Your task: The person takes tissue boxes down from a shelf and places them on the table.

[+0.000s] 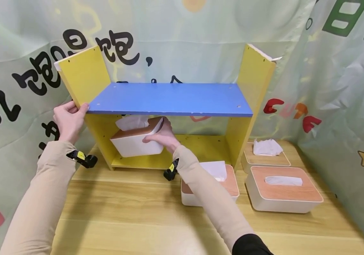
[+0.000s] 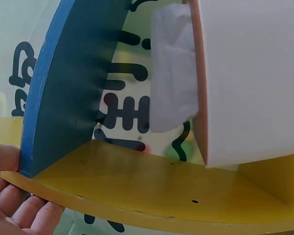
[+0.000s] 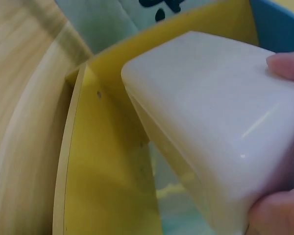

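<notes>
My right hand point(image 1: 163, 135) grips a white tissue box point(image 1: 137, 145) by its right end, tilted, with its wooden lid and a tissue on top. The box is held inside the lower compartment of a yellow and blue shelf unit point(image 1: 169, 101), under the blue board. In the right wrist view the box's white underside point(image 3: 201, 98) hangs over the yellow bottom board point(image 3: 108, 161). My left hand point(image 1: 68, 120) holds the front edge of the unit's left side panel, beside the blue board's end. In the left wrist view its fingers point(image 2: 27, 210) lie along the panel's outer side.
Three more tissue boxes stand on the wooden table point(image 1: 130, 219): one in front of the unit point(image 1: 233, 180), partly behind my right forearm, one at the front right point(image 1: 284, 205), and one behind that point(image 1: 263, 160). A printed curtain point(image 1: 338, 106) hangs behind and at the sides.
</notes>
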Available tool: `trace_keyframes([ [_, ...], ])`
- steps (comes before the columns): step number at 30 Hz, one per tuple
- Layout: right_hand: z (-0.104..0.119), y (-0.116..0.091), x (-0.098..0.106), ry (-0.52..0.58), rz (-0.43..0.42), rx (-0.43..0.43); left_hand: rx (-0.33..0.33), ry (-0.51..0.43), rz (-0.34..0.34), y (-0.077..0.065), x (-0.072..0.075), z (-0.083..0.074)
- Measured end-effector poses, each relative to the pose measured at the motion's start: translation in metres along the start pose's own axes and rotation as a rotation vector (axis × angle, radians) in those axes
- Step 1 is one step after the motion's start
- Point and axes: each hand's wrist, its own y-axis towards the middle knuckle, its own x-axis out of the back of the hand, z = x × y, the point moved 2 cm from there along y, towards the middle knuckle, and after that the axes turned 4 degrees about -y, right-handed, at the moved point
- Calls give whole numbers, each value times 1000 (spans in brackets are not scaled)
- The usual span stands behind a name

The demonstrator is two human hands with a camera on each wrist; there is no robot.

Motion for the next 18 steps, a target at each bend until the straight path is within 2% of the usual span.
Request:
trace_keyframes([
  [10, 11, -26, 5, 99, -37, -3, 14, 11, -1, 0, 1, -1],
  [18, 12, -50, 6, 116, -35, -22, 21, 22, -7, 0, 2, 0],
])
